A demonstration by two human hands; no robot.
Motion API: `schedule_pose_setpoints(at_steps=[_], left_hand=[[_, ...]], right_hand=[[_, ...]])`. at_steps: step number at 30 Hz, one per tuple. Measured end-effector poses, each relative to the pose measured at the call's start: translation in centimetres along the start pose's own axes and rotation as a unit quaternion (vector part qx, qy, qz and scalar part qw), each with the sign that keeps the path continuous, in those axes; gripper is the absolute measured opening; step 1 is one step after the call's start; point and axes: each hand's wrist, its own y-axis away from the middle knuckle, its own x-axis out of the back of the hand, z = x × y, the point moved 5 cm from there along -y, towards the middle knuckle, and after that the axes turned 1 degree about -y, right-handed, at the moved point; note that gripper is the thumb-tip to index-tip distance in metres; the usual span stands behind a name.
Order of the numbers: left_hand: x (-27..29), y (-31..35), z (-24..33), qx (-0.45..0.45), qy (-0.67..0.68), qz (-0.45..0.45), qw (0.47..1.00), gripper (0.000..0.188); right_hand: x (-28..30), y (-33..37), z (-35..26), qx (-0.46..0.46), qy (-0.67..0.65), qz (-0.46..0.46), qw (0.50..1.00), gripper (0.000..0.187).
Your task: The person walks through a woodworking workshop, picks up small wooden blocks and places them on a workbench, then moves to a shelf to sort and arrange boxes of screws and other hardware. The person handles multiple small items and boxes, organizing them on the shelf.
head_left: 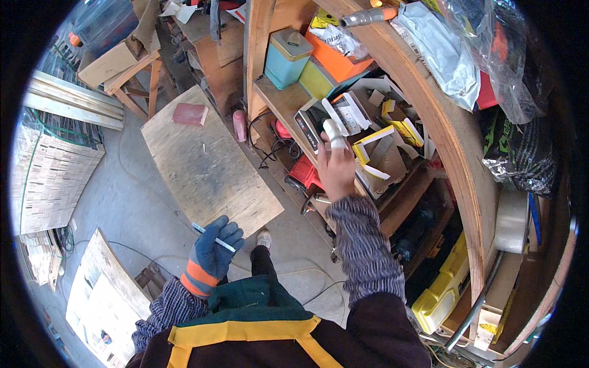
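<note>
My left hand (216, 253), in a grey-blue glove with an orange cuff, is closed around a slim white pen or marker (224, 244). It is held above the floor, close to the near edge of a plywood board (215, 165). My bare right hand (337, 170) reaches over the shelf at an open black-and-white carton (313, 121). A small rounded white thing (333, 134) shows at its fingertips; whether it is a held object or a wrapping on a finger, I cannot make out. The fingers look bent around it. Torn yellow-and-white boxes (377, 153) lie just beside this hand.
A reddish block (190, 114) lies on the board, with a pink bottle (239, 126) beside it. The shelf carries a turquoise tin (287, 58) and an orange box (336, 54). A curved wooden edge (442, 116) rises at right, near a yellow case (440, 288). Cables cross the floor.
</note>
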Motion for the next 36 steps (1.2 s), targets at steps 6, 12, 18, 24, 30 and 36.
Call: schedule_pose_setpoints(at_steps=[6, 12, 18, 24, 30, 36], left_hand=[[2.4, 1.6, -0.8, 0.004, 0.016, 0.009, 1.000, 0.011], [2.2, 1.3, -1.5, 0.035, 0.047, -0.040, 0.997, 0.013], [4.0, 1.1, -2.1, 0.022, -0.034, 0.162, 0.986, 0.012], [7.1, 1.4, -3.3, 0.051, -0.019, 0.145, 0.988, 0.021], [8.6, 0.1, -4.6, 0.072, 0.030, 0.082, 0.994, 0.025], [8.7, -0.1, -4.7, 0.060, -0.045, 0.160, 0.984, 0.027]], right_hand=[[-4.1, -0.2, 3.7, -0.094, 0.150, -0.118, 0.977, 0.017], [0.1, -2.0, 3.9, -0.100, 0.139, -0.005, 0.985, 0.033], [10.6, -6.4, 17.8, -0.046, 0.288, 0.109, 0.950, 0.032], [15.6, -3.0, 32.9, -0.257, 0.276, 0.001, 0.926, 0.036], [15.3, -0.2, 34.4, -0.349, 0.311, -0.148, 0.872, 0.047], [14.7, 1.3, 34.4, -0.250, 0.391, -0.133, 0.876, 0.057]])
